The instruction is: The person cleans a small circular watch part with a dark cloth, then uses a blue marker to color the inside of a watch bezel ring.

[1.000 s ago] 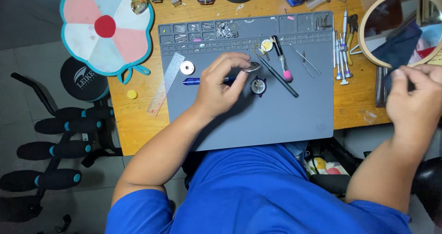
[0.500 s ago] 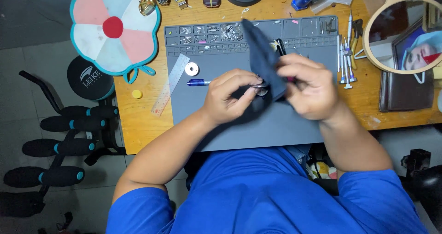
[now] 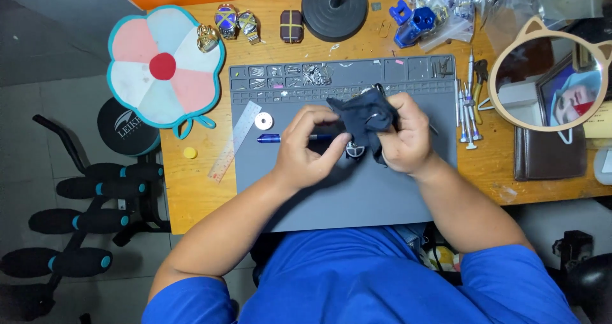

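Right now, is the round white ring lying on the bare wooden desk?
No, the round white ring lies on the grey rubber work mat, beside the clear plastic ruler.

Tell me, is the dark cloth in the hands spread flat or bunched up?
Bunched up. The dark cloth is crumpled between the left hand and right hand, with folds visible, above the grey mat.

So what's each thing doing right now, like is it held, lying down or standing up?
Dark cloth: bunched up, held in the right hand.
Small round metal part: on the grey mat, under both hands.
Left hand: fingers resting on the part.
Blue pen: lying flat on the mat.
Ruler: lying flat, half off the mat.
Mirror: lying on the desk.
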